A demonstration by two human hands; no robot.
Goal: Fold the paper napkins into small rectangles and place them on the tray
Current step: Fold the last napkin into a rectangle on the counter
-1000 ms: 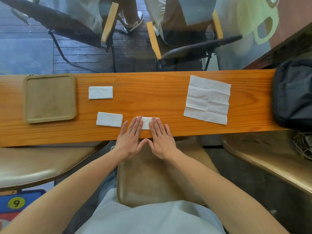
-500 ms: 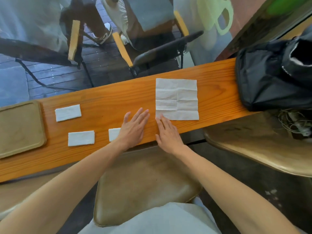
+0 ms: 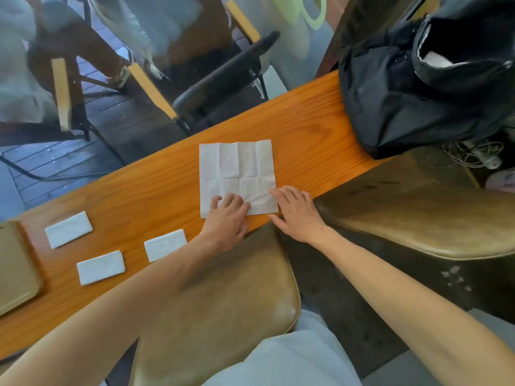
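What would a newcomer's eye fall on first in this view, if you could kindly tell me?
Most likely the open, creased white napkin in the middle of the orange wooden counter, with the left hand on its near edge and the right hand at its near right corner. Next come three folded napkin rectangles lying to the left, beside the tan tray, and a black bag at the far right.

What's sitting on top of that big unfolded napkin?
Only the hands: the left hand rests on the unfolded napkin at its near edge, and the right hand touches its near right corner. Whatever paper lies under the fingers is hidden.
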